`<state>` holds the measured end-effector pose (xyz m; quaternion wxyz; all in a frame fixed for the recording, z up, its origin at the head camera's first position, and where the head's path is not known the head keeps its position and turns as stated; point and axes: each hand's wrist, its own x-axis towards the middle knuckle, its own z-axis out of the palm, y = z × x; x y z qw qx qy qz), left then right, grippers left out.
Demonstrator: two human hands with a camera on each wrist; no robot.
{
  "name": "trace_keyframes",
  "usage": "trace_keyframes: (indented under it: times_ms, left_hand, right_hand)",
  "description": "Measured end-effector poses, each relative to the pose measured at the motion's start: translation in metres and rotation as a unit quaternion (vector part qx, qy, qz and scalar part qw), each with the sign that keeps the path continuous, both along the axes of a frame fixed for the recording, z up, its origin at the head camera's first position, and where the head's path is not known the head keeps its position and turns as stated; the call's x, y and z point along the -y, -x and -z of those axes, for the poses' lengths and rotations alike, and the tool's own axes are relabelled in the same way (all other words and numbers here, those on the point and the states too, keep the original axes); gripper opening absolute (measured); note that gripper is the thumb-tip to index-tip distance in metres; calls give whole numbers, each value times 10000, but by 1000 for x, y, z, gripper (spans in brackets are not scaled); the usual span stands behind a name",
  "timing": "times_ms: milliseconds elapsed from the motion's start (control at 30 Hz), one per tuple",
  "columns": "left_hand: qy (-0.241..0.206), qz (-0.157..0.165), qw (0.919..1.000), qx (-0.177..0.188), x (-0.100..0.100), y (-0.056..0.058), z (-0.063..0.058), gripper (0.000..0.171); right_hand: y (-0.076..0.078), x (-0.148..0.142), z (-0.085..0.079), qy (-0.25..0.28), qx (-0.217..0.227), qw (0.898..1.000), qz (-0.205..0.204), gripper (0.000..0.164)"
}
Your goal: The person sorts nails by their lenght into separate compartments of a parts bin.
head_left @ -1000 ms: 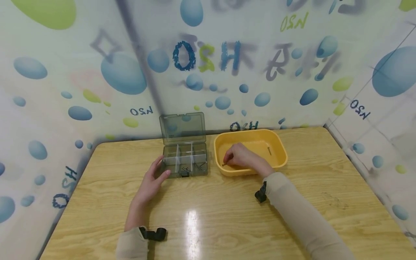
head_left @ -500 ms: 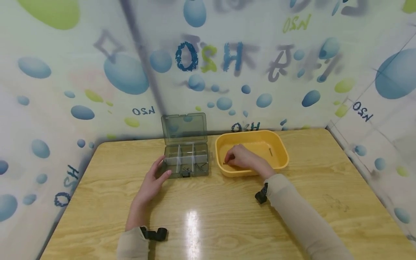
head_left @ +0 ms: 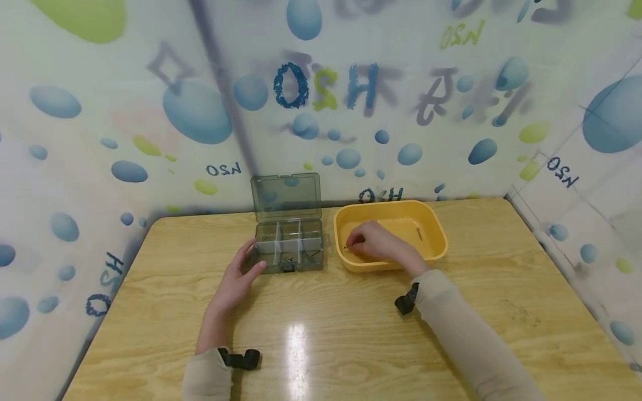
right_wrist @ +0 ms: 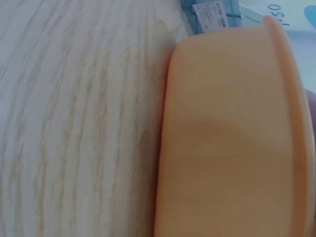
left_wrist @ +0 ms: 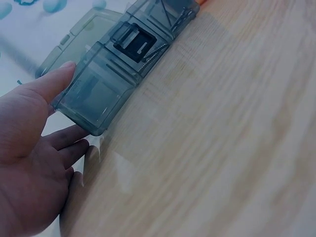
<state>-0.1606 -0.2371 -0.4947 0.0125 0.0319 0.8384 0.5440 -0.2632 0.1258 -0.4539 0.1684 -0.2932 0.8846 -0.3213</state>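
A translucent grey-green compartment box (head_left: 267,259) stands on the table, its lid (head_left: 287,196) raised at the back. My left hand (head_left: 236,281) holds its left end, with the thumb at the front edge and the fingers along the side. Screws (head_left: 311,256) lie in the front middle and front right compartments. To the box's right is a yellow plastic tray (head_left: 401,210). Inside it, my right hand (head_left: 373,240) pinches a small screw (head_left: 346,247), mostly hidden by the fingertips. Another screw (head_left: 419,234) lies at the tray's right side.
The wooden table (head_left: 351,334) meets a patterned wall covering (head_left: 426,72) behind the box and tray. A narrow gap separates box and tray. In the right wrist view, the tray's outer wall (right_wrist: 227,128) hides most of the right hand.
The right fingers stay low at the tray's left side, and the screw at their tips has tilted slightly. The left hand keeps its place on the box. The head view has shifted a little.
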Motion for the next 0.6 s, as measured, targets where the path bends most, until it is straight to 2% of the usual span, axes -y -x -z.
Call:
trace_keyframes:
  times_ms: [200,367,600]
  left_hand:
    - [-100,69,9999,-38,-3,1,-2,64]
    - [-113,44,9999,-2,-3,0,-4,64]
    - [-58,-21,10000,67,-1,0,-3,63]
  right_hand:
    - [0,-10,3,573,233,9974,379,11]
    - [-2,-10,-3,925,400,9927,667,15]
    - [-8,2,-20,1317,136,9873,873,17]
